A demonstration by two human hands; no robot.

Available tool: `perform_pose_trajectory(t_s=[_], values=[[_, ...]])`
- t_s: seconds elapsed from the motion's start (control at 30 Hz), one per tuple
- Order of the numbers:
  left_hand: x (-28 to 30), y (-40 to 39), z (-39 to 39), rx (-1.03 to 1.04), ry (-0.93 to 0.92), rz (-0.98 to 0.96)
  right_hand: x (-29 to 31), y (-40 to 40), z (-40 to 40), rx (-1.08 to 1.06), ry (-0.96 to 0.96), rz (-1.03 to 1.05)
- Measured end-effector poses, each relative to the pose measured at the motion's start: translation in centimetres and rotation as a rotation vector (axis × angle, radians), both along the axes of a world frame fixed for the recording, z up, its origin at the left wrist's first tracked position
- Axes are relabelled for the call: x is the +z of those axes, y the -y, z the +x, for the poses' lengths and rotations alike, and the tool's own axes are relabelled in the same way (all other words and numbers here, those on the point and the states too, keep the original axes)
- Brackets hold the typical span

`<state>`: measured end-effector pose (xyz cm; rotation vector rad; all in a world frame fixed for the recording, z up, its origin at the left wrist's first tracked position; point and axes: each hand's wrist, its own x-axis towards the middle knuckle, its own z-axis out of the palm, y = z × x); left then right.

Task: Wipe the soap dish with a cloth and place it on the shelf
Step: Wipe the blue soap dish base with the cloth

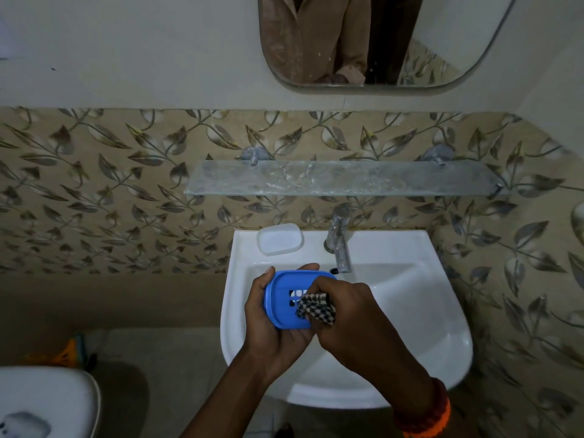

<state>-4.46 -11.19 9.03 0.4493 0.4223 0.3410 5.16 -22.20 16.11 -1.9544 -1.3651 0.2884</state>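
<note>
A blue soap dish with slots in its floor is held over the left part of the white sink. My left hand grips it from below, thumb on its left rim and fingertips curled over its far edge. My right hand holds a black-and-white checked cloth bunched in its fingers and presses it into the right side of the dish. The glass shelf hangs on the wall above the sink with nothing on it.
A translucent white soap-dish lid lies on the sink's back rim, left of the chrome tap. A mirror hangs above the shelf. A white toilet tank stands at the lower left, with orange items behind it.
</note>
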Motion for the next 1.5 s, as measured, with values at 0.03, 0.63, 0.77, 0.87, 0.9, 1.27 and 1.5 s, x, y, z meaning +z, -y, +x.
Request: perform_pose_trajectory(t_s=[0.03, 0.63, 0.77, 0.87, 0.9, 1.27, 1.5], values=[[0.0, 0.1, 0.0, -0.002, -0.001, 0.002, 0.2, 0.0, -0.2, 0.018, -0.012, 0.015], [1.2, -0.5, -0.3, 0.003, 0.004, 0.171, 1.2, 0.4, -0.3, 0.095, 0.068, -0.064], [1.1, -0.7, -0.2, 0.031, 0.028, 0.163, 1.3, -0.3, -1.8, 0.161, -0.097, 0.013], [0.8, -1.0, -0.7, 0.024, 0.028, 0.127, 0.5, 0.6, -0.7, 0.130, 0.078, -0.079], [0.7, -1.0, -0.9, 0.019, 0.025, 0.123, 0.5, 0.9, -0.2, 0.077, 0.162, -0.127], [1.2, -0.7, -0.2, 0.096, -0.037, 0.102, -1.0, -0.1, 0.8, -0.059, 0.284, -0.073], [1.5, -0.6, 0.2, 0.086, -0.081, 0.073, -1.2, -0.9, -1.9, -0.105, -0.109, 0.168]])
